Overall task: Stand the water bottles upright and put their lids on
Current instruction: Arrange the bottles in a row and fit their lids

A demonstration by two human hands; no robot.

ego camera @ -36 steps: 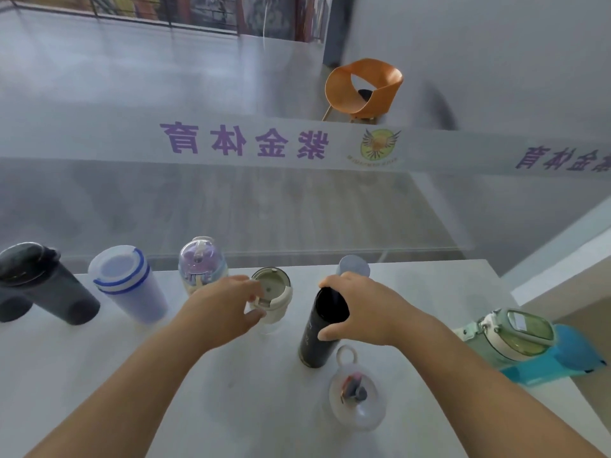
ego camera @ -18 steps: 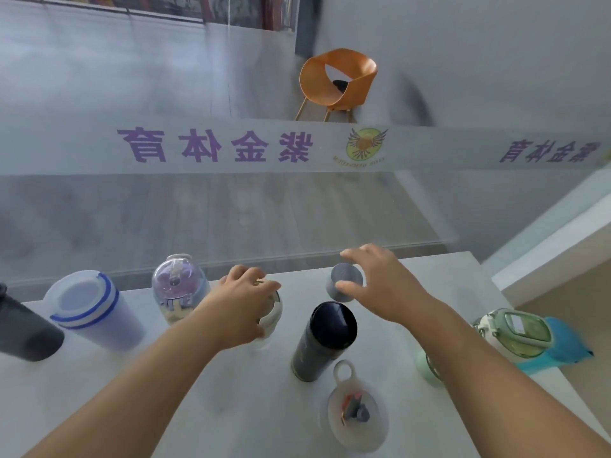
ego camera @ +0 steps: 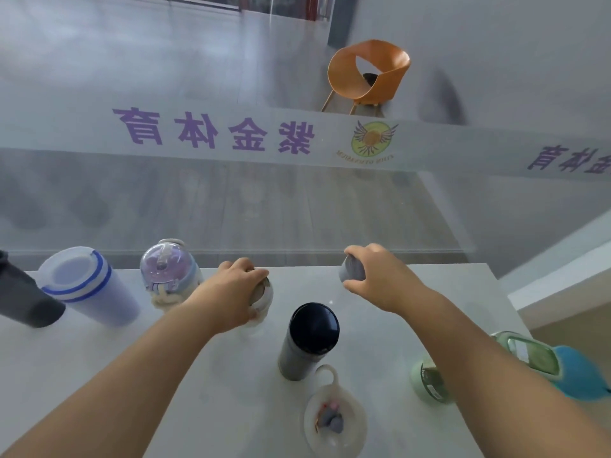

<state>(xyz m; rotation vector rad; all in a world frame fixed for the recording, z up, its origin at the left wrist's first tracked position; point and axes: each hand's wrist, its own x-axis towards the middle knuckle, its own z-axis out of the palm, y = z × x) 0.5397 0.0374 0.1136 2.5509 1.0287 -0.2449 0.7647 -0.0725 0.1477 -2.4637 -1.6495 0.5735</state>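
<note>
Bottles line the far edge of the counter (ego camera: 165,375): a dark grey bottle (ego camera: 23,299) at the left edge, then a white tumbler (ego camera: 82,285) with blue bands, a purple-domed bottle (ego camera: 168,272) and a small cream bottle (ego camera: 264,294). The left hand (ego camera: 231,295) covers the cream bottle's top, fingers curled round it. A black bottle (ego camera: 310,338) stands upright near the middle of the counter, its mouth open. Beyond it, near the far edge, the right hand (ego camera: 380,279) has its fingers wrapped round a grey lid (ego camera: 352,272). A clear lid (ego camera: 334,421) with a loop lies near the front edge, just before the black bottle. At the right edge a teal bottle (ego camera: 578,375) lies on its side, near a pale green bottle (ego camera: 429,381) partly hidden by the right forearm.
</note>
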